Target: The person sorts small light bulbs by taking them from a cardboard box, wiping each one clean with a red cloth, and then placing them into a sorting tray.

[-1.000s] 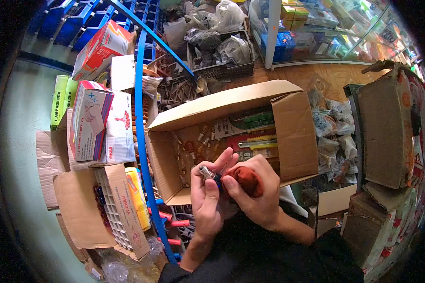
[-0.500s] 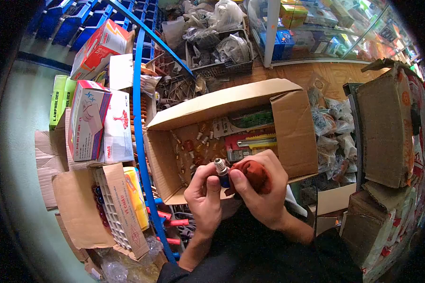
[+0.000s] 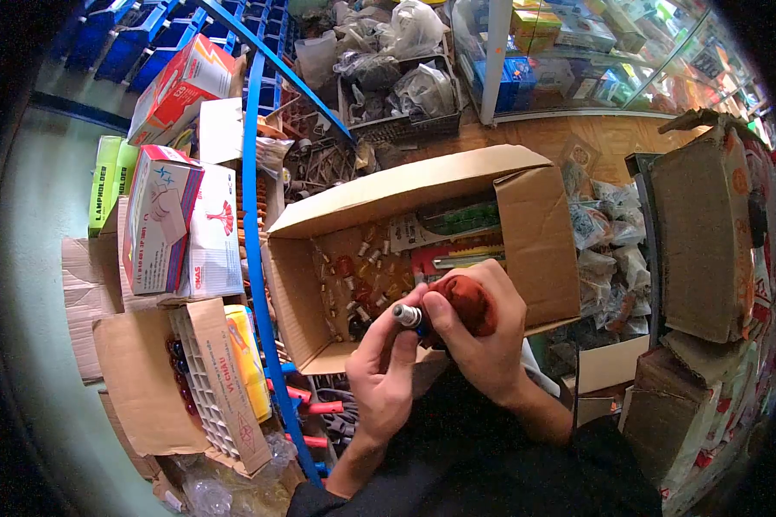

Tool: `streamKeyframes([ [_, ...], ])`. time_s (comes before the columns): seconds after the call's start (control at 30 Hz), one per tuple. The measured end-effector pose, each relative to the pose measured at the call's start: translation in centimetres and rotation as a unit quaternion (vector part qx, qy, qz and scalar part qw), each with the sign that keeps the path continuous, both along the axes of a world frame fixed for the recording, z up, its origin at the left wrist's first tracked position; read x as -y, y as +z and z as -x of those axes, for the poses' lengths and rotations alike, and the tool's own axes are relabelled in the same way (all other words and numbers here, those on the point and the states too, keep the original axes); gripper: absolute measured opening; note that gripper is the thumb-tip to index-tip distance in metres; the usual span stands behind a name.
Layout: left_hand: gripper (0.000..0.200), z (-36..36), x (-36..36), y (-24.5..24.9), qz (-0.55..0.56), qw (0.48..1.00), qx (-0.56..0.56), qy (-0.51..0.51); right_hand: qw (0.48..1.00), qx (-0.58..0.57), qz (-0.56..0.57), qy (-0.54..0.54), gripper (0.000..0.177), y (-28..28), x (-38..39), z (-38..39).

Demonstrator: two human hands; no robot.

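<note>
Above the near edge of an open cardboard box, the left hand pinches a small screw-base bulb between thumb and fingers, its metal end turned upward. The right hand is curled closed around a bunched rust-red cloth, its thumb close beside the bulb; whether the cloth touches it cannot be told. Inside the box, loose small bulbs lie left of a green-fronted package.

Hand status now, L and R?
Left hand: closed on the small bulb, metal base up.
Right hand: closed on the red-brown cloth, thumb close to the bulb.
</note>
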State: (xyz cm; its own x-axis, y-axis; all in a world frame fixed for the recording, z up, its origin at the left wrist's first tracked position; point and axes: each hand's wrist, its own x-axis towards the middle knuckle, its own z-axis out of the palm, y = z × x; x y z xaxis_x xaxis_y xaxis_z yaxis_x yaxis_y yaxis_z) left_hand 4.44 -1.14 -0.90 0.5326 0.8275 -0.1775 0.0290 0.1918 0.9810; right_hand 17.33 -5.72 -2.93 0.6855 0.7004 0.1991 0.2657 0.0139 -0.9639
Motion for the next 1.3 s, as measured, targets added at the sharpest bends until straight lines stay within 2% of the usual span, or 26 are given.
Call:
streamKeyframes([
  [0.13,0.042,-0.6,0.1,-0.1,-0.099,0.995,0.002,-0.023,0.999,-0.034,-0.011,0.025,0.018,-0.2,0.5,1.1],
  [0.3,0.042,-1.1,0.1,-0.5,0.041,0.987,0.151,0.04,0.994,-0.102,0.022,0.044,0.02,-0.3,1.4,0.3],
  [0.37,0.041,-0.1,-0.7,-0.8,-0.057,0.994,0.089,0.008,0.99,-0.135,0.005,0.029,0.018,0.3,1.8,-0.1],
  [0.47,0.035,0.4,-1.1,-1.2,-0.173,0.985,0.02,0.015,0.995,-0.074,-0.045,0.048,0.016,1.7,1.8,-1.5],
  [0.53,0.033,0.6,-1.8,-1.1,-0.248,0.969,-0.001,0.006,0.992,0.0,-0.082,0.101,0.02,2.3,1.7,-2.3],
  [0.57,0.031,0.6,-1.9,-0.3,-0.329,0.943,-0.049,-0.012,0.985,0.036,-0.112,0.126,0.021,2.5,1.3,-2.5],
  [0.63,0.031,1.1,-1.9,-0.1,-0.396,0.915,-0.065,-0.04,0.969,0.106,-0.141,0.173,0.026,2.2,0.7,-2.4],
  [0.73,0.032,1.0,-1.8,0.3,-0.489,0.868,-0.075,-0.03,0.981,-0.048,-0.086,0.17,0.025,2.1,0.9,-1.4],
  [0.77,0.032,1.1,-1.9,0.3,-0.501,0.862,-0.074,-0.026,0.961,-0.217,-0.061,0.159,0.022,2.5,1.2,-0.3],
  [0.8,0.032,1.2,-1.8,0.3,-0.513,0.855,-0.072,-0.023,0.954,-0.25,-0.047,0.156,0.021,2.7,1.3,0.3],
  [0.9,0.033,1.1,-1.5,0.2,-0.431,0.899,-0.077,-0.011,0.927,-0.341,-0.017,0.154,0.022,2.5,1.5,0.6],
  [1.0,0.031,1.3,-1.0,0.5,-0.34,0.934,-0.111,-0.008,0.972,-0.135,-0.028,0.189,0.025,1.0,1.2,-0.8],
  [1.1,0.028,1.6,-0.4,0.7,-0.234,0.965,-0.119,0.021,0.971,0.028,-0.074,0.226,0.026,1.8,0.8,-1.7],
  [1.2,0.029,1.9,-1.0,0.2,-0.338,0.938,-0.077,0.002,0.965,-0.058,-0.074,0.246,0.022,1.5,0.8,-1.5],
  [1.3,0.032,2.1,-1.7,0.1,-0.442,0.895,-0.056,-0.024,0.911,-0.334,0.02,0.241,0.019,2.1,1.3,-0.7],
])
